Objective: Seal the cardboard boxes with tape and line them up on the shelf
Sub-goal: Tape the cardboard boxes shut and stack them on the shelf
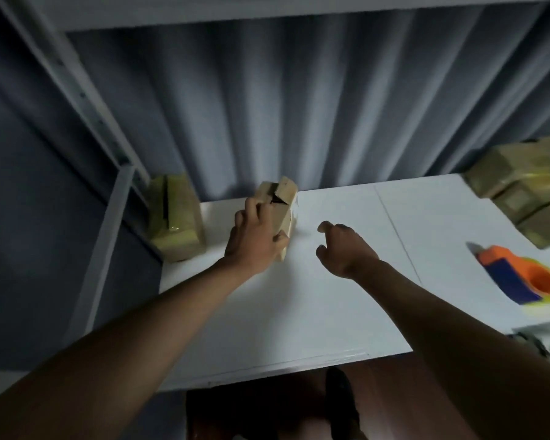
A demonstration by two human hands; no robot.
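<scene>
left hand (pixel 254 239) grips the small box (pixel 278 211), flaps unsealed, on the shelf (pixel 331 312) | right hand (pixel 343 247) just right of that box, fingers loosely curled, holding nothing | taped box (pixel 175 217) left of it | tape dispenser (pixel 518 277) and box pile (pixel 521 185) far right

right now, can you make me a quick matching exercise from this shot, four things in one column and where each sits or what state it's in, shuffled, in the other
Things:
1. tape dispenser
2. taped box
3. box with gaping flaps
4. stack of boxes

Places or states:
A. gripped by the left hand
B. far right corner of the shelf
C. lying on the shelf's right side, nearer than the stack
D. standing at the far left of the shelf

Pairs: 1-C, 2-D, 3-A, 4-B

The right hand holds nothing.
</scene>
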